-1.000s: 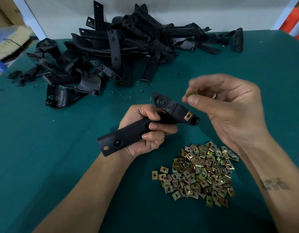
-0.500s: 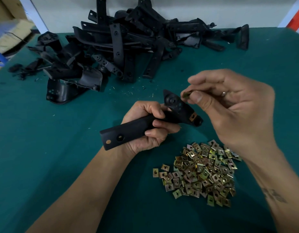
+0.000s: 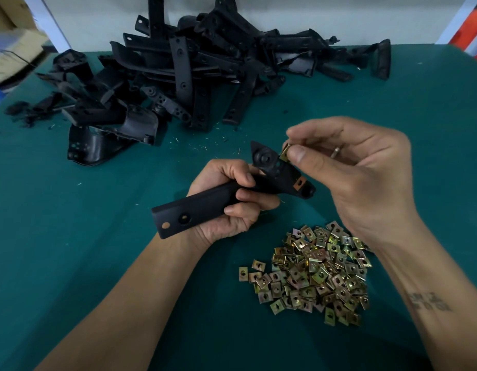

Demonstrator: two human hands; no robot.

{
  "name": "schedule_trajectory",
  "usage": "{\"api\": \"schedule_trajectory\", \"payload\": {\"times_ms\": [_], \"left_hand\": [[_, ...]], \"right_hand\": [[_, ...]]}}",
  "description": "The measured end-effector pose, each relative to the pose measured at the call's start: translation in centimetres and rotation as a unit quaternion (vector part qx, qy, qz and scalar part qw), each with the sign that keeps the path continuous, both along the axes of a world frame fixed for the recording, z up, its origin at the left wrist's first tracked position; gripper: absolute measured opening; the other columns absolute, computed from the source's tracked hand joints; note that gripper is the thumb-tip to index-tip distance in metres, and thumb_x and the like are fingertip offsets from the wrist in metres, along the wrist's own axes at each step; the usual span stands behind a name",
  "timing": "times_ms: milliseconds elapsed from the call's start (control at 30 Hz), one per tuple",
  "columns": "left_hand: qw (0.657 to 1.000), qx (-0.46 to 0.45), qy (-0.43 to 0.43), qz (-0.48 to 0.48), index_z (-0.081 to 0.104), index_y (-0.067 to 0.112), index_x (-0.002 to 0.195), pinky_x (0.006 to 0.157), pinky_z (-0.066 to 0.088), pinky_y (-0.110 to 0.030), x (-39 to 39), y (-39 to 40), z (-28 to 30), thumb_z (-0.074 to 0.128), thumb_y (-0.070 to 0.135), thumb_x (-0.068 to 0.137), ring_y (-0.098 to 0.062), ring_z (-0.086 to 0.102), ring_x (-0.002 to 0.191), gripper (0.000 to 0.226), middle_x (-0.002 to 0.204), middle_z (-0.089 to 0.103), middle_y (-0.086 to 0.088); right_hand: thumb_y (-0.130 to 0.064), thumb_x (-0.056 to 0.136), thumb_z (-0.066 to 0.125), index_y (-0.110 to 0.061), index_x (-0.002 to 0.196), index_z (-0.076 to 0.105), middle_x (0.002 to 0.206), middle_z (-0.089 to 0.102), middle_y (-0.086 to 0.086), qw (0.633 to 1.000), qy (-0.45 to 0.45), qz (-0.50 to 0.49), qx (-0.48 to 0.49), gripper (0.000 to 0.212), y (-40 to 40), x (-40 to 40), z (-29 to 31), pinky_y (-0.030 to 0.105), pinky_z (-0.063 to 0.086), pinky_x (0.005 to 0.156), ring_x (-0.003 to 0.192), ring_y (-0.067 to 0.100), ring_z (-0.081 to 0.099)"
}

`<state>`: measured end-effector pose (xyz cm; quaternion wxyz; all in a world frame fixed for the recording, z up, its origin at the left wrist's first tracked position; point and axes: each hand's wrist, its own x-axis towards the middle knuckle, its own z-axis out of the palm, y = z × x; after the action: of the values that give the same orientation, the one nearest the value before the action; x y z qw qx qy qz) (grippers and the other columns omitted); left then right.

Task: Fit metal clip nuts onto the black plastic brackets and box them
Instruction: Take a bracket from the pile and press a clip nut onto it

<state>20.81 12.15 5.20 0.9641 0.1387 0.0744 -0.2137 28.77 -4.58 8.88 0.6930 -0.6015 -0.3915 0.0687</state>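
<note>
Loose heap of brass-coloured clip nuts (image 3: 309,271) on green table cover (image 3: 71,236), nearest edge. Beyond it, left hand (image 3: 226,199) wraps fingers round black plastic bracket (image 3: 202,207), held above table, long end toward left; one clip nut already seated (image 3: 299,184) at its right end. Right hand (image 3: 360,167) pinches single clip nut (image 3: 285,153) between thumb and fingertips, touching bracket's upper edge. Far side: pile of black brackets (image 3: 194,73) along wall.

Matt black plastic bracket (image 3: 205,207), shiny brass-toned metal clip nuts (image 3: 312,274), seemingly smooth green tabletop (image 3: 71,236)
</note>
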Motion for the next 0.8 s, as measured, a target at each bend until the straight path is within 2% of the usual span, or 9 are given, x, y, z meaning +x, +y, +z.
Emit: {"api": "schedule_trajectory", "payload": {"times_ms": [133, 267, 367, 433, 533, 667, 800], "left_hand": [[1.000, 0.002, -0.004, -0.001, 0.055, 0.000, 0.085, 0.038, 0.027, -0.016, 0.0, 0.1, 0.1, 0.061, -0.013, 0.068, -0.006, 0.031, 0.057, 0.022, 0.075, 0.046, -0.005], [1.000, -0.001, -0.002, 0.006, 0.056, -0.001, 0.087, 0.038, 0.026, -0.015, -0.1, 0.1, 0.0, 0.061, -0.012, 0.068, -0.006, 0.031, 0.057, 0.023, 0.075, 0.048, -0.006], [1.000, -0.002, -0.002, 0.019, 0.056, -0.001, 0.084, 0.038, 0.025, -0.015, -0.1, 0.2, 0.0, 0.062, -0.013, 0.066, -0.005, 0.031, 0.056, 0.022, 0.074, 0.048, -0.005], [1.000, -0.009, -0.001, 0.025, 0.056, -0.001, 0.085, 0.038, 0.025, -0.015, -0.2, 0.3, 0.1, 0.062, -0.013, 0.067, -0.006, 0.031, 0.056, 0.023, 0.075, 0.048, -0.005], [0.999, -0.021, 0.004, 0.026, 0.048, 0.007, 0.087, 0.037, 0.026, -0.016, 0.0, 0.2, 0.0, 0.061, -0.014, 0.067, -0.007, 0.032, 0.056, 0.032, 0.074, 0.040, -0.001], [0.999, -0.025, 0.001, 0.019, 0.039, 0.014, 0.084, 0.037, 0.026, -0.017, 0.2, 0.2, -0.2, 0.059, -0.013, 0.067, -0.007, 0.032, 0.056, 0.037, 0.072, 0.045, -0.004], [1.000, -0.024, -0.001, 0.012, 0.034, 0.021, 0.090, 0.038, 0.027, -0.018, 0.2, 0.3, -0.4, 0.059, -0.013, 0.068, -0.008, 0.032, 0.056, 0.049, 0.072, 0.045, -0.005]], "right_hand": [[0.004, 0.085, 0.076, -0.014, 0.091, 0.076, 0.084, 0.077, 0.000, 0.999, 0.041, -0.009, 0.008, 0.019, 0.5, -0.4, -0.4, 0.022, 0.054, 0.072, 0.078, 0.012, 0.069], [0.000, 0.085, 0.077, -0.018, 0.090, 0.077, 0.086, 0.078, 0.004, 1.000, 0.010, -0.007, -0.014, 0.019, 0.3, -0.5, -0.3, 0.023, 0.055, 0.067, 0.074, 0.012, 0.070], [0.002, 0.084, 0.078, -0.017, 0.090, 0.077, 0.091, 0.078, 0.003, 1.000, -0.009, -0.004, -0.015, 0.020, 0.4, -0.7, -0.2, 0.023, 0.057, 0.074, 0.082, 0.013, 0.074], [0.002, 0.083, 0.078, -0.017, 0.087, 0.079, 0.089, 0.078, 0.002, 1.000, 0.023, -0.002, 0.000, 0.020, 0.7, -0.8, -0.4, 0.025, 0.058, 0.076, 0.084, 0.015, 0.074], [0.000, 0.082, 0.077, -0.017, 0.084, 0.080, 0.082, 0.076, 0.003, 0.995, 0.098, -0.005, 0.033, 0.018, 0.9, -1.0, -0.5, 0.029, 0.056, 0.075, 0.079, 0.017, 0.068], [0.001, 0.084, 0.073, -0.012, 0.090, 0.075, 0.087, 0.073, 0.005, 0.991, 0.122, -0.008, 0.055, 0.014, 1.0, -1.1, -0.5, 0.036, 0.053, 0.085, 0.086, 0.022, 0.064], [0.009, 0.088, 0.067, -0.007, 0.093, 0.070, 0.088, 0.069, 0.005, 0.988, 0.138, -0.019, 0.068, 0.017, 1.1, -1.2, -0.6, 0.037, 0.053, 0.087, 0.085, 0.022, 0.062]]}}
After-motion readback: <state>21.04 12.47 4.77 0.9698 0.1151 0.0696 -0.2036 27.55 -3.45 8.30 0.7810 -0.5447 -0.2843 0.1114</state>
